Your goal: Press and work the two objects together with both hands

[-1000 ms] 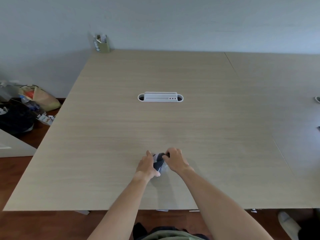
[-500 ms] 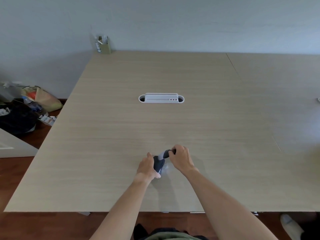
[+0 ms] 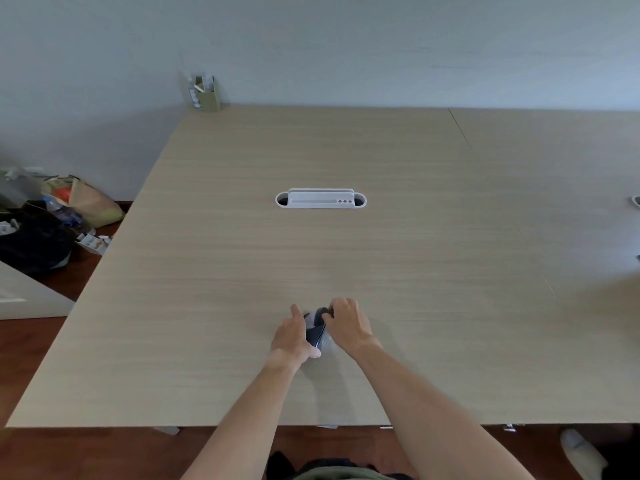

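Pale wood tabletop (image 3: 381,258) near its front edge: the left hand (image 3: 292,337) grips a small dark object in clear wrapping (image 3: 316,332) from the left, and the right hand (image 3: 348,323) pinches its top. Both sets of fingers curl around it, apparently unwrapping; the next pull needs a firm hold.

- Tabletop (image 3: 242,289): pale beige with a fine horizontal wood-grain pattern.
- Cable tray (image 3: 320,199) set into the tabletop: white, with three small dark red dots at its right end.
- Small object (image 3: 316,332) between the hands: dark grey to black, with clear glossy wrapping about it.
- Wall (image 3: 346,46): plain light grey-blue.
- Box (image 3: 207,93) at the far corner: olive green, white items inside.
- Floor (image 3: 52,455): reddish-brown.
- Bag (image 3: 33,244) on the floor: black; the bag behind it (image 3: 86,199): tan with a red-orange patch.
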Motion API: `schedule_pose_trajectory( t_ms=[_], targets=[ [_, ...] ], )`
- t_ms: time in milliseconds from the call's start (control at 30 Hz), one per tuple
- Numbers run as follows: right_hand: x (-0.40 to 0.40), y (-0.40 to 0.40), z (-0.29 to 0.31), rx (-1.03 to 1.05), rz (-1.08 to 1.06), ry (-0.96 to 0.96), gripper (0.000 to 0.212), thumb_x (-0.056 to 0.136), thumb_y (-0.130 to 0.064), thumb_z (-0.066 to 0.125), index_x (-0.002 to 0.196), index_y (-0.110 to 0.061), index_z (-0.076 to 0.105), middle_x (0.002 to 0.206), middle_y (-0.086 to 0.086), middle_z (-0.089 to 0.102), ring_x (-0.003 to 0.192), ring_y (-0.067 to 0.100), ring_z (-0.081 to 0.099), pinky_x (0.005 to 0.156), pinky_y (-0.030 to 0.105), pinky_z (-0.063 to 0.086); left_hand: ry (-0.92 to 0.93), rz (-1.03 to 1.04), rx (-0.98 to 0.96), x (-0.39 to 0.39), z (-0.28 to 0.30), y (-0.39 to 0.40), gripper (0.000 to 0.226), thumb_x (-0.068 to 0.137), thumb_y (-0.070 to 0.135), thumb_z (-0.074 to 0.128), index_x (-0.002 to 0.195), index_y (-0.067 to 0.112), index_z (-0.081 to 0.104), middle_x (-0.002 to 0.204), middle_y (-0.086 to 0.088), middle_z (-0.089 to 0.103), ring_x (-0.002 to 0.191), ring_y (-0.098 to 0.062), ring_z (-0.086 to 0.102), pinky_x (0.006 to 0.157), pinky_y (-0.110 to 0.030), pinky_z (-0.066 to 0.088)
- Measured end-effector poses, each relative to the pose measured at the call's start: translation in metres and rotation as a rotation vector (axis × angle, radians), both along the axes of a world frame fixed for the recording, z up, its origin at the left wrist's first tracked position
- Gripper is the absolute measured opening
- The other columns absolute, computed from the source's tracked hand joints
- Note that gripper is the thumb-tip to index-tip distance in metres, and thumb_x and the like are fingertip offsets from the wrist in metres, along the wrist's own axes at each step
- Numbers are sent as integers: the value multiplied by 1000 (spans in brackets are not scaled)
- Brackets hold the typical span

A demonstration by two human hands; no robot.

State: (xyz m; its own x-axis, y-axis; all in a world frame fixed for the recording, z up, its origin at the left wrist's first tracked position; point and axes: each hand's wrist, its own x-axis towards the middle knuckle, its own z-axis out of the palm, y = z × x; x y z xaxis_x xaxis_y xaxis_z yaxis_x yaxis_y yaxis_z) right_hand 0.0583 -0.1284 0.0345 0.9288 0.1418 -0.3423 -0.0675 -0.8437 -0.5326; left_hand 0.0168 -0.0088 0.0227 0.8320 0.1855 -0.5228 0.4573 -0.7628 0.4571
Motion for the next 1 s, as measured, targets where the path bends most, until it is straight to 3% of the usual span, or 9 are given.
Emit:
schedule_pose_trajectory(
  t_ms=[100, 200, 267, 433, 600, 667, 767, 867, 1000],
  targets=[
    [0, 3, 3, -50, -43, -116, 18, 93, -11, 44, 92, -3, 60, 99, 12, 61, 90, 33, 61, 68, 35, 41, -6, 6, 5, -1, -1, -1, 102, 63, 15, 86, 141, 10, 19, 118, -13, 56, 106, -35, 59, 77, -34, 49],
    [1, 12, 7, 150, 21, -16, 17, 84, -12, 54, 68, -7, 56, 74, 7, 58, 69, 27, 54, 60, 36, 44, -9, 27, -18, -2, 0, -1, 103, 61, 15, 86, 140, 11, 19, 115, -11, 56, 105, -34, 60, 80, -36, 52],
    [2, 16, 6, 145, 91, 63, 21, 80, -10, 57, 60, -11, 51, 66, 4, 54, 65, 25, 51, 58, 35, 43, -10, 47, -42, -3, 1, 0, 102, 60, 14, 86, 138, 11, 20, 112, -10, 56, 104, -33, 60, 81, -39, 55],
    [7, 2, 1, -54, -16, -116, 14, 87, -5, 46, 85, -3, 59, 94, 12, 60, 82, 33, 56, 65, 35, 40, 1, 49, -30, -6, 1, 2, 96, 62, 17, 84, 135, 14, 22, 112, -10, 51, 105, -34, 56, 78, -37, 52],
    [7, -11, -4, 265, -60, -31, 12, 75, -8, 59, 71, -3, 69, 73, 10, 70, 68, 21, 60, 63, 35, 51, -6, 12, -3, -3, 0, 2, 93, 59, 20, 86, 133, 15, 30, 112, -9, 59, 101, -32, 60, 78, -36, 53],
    [3, -17, -9, 212, -18, 19, 12, 76, -8, 59, 74, -4, 70, 77, 10, 70, 68, 20, 59, 60, 34, 49, -10, -47, 29, -2, -1, 2, 94, 61, 21, 83, 138, 19, 30, 114, -9, 60, 102, -33, 60, 80, -37, 53],
    [-1, -25, -17, 83, -119, -92, 11, 83, -8, 51, 76, -5, 59, 84, 10, 62, 72, 29, 57, 57, 33, 40, -5, -118, 84, -2, -4, 2, 86, 67, 28, 79, 139, 22, 32, 117, -9, 59, 104, -33, 60, 77, -35, 51],
    [-2, -28, -19, 199, -187, -149, 10, 81, -6, 52, 75, -7, 59, 79, 6, 61, 69, 24, 55, 58, 30, 38, -4, -175, 105, -4, -5, 3, 80, 68, 37, 78, 137, 23, 38, 117, -5, 60, 104, -30, 61, 78, -34, 52],
    [-9, -31, -16, 324, -45, -32, 11, 75, -4, 60, 75, -8, 70, 72, 2, 68, 66, 12, 55, 55, 14, 40, 58, -307, 108, -3, -5, 11, 103, 59, 31, 84, 145, 27, 28, 126, -5, 57, 110, -29, 59, 85, -37, 53]
  ],
)
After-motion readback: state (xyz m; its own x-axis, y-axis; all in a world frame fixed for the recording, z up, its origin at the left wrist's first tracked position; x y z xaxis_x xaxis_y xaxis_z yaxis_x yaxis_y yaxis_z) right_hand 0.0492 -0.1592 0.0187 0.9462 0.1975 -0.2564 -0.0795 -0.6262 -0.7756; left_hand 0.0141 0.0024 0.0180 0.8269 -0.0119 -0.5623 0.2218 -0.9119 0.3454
